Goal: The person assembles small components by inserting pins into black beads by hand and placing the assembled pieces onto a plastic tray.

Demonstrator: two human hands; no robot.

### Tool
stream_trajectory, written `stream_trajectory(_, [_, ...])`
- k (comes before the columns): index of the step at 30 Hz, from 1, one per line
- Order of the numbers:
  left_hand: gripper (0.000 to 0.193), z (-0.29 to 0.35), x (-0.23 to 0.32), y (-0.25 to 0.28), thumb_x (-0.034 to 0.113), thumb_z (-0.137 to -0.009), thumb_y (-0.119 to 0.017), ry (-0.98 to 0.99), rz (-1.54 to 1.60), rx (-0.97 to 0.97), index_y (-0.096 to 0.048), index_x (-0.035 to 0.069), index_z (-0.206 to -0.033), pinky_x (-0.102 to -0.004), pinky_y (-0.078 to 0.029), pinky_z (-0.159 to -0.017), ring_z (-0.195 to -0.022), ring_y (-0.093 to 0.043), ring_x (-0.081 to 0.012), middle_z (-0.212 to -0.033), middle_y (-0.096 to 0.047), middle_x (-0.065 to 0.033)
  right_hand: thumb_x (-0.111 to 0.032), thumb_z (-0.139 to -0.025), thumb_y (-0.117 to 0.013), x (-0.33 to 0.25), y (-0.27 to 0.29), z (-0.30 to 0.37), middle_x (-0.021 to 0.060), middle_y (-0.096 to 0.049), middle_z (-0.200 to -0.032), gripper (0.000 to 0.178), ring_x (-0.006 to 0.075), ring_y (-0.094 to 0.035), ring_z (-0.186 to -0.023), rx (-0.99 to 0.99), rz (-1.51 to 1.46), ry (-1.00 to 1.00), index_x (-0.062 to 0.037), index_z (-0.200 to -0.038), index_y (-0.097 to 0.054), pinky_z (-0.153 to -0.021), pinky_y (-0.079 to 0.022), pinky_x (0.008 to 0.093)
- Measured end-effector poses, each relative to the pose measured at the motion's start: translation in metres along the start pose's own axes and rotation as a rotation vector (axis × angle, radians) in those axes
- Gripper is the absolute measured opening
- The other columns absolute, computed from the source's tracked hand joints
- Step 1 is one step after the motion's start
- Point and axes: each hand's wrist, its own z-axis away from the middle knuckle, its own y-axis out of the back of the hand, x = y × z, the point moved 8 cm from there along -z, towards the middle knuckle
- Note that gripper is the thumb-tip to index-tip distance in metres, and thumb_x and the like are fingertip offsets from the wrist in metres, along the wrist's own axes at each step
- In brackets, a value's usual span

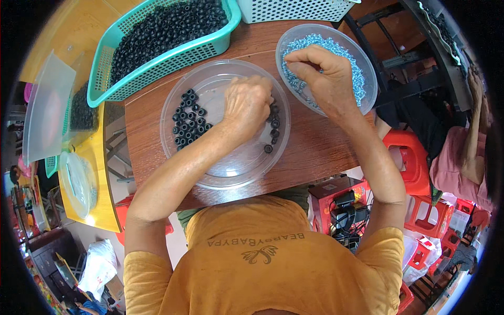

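A round clear plastic tray (233,169) sits on the brown wooden table (315,149). In its left part lies a cluster of small black ring-shaped pieces (190,123), and several more trail along its right side. Over the tray, my left hand (248,105) is closed with its fingers curled under; what they hold is hidden. My right hand (326,76) makes a pinch above a clear bowl (371,73) filled with small shiny light-blue pieces (353,65). Whatever sits between that thumb and forefinger is too small to make out.
Behind the tray stands a teal basket (163,69) heaped with black rings, beside a white perforated basket (299,11). A yellow table (102,178) with plastic containers is at left. Red stools (409,163) and a person in pink (459,157) are at right.
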Motion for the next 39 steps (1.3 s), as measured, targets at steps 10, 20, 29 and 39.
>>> stream_trajectory(10, [0.014,-0.008,-0.007,-0.009,0.002,-0.069,-0.069,0.119,0.178,-0.119,-0.062,0.004,-0.082,-0.0429,-0.049,-0.066,-0.076,-0.064,-0.0339,-0.076,-0.065,-0.0132,-0.002,-0.078,-0.066,0.005,0.001,0.019,0.0108,-0.067,-0.08,0.01,0.0207,-0.065,-0.073,0.013,-0.039,-0.031,-0.0004,-0.087,-0.068,-0.065,-0.05,0.0297])
stream_trajectory(20, [0.016,0.001,0.007,-0.01,0.0,-0.069,-0.066,-0.033,0.096,-0.171,-0.064,0.004,-0.084,-0.0422,-0.048,-0.072,-0.083,-0.063,-0.0318,-0.081,-0.063,-0.0129,-0.001,-0.075,-0.067,0.008,-0.003,0.033,0.0106,-0.066,-0.079,0.011,0.0219,-0.064,-0.075,-0.02,-0.07,-0.142,-0.0005,-0.086,-0.069,-0.067,-0.049,0.0301])
stream_trajectory(29, [0.012,0.005,0.03,-0.005,0.002,-0.066,-0.06,-0.227,0.021,-0.137,-0.061,0.005,-0.077,-0.0442,-0.045,-0.071,-0.078,-0.061,-0.0329,-0.076,-0.061,-0.0125,0.001,-0.075,-0.067,0.007,-0.006,0.043,0.0107,-0.064,-0.078,0.011,0.0213,-0.061,-0.074,-0.033,-0.07,-0.167,-0.0002,-0.086,-0.068,-0.067,-0.047,0.0307])
stream_trajectory(39, [0.02,0.022,-0.021,0.011,-0.005,-0.07,-0.069,0.378,0.799,-0.102,-0.064,0.001,-0.088,-0.0336,-0.053,-0.064,-0.072,-0.065,-0.0237,-0.08,-0.066,-0.0103,0.003,-0.076,-0.066,-0.008,-0.012,0.05,0.01,-0.064,-0.079,0.012,0.0202,-0.061,-0.074,-0.037,-0.128,-0.164,0.0001,-0.088,-0.068,-0.067,-0.047,0.0297])
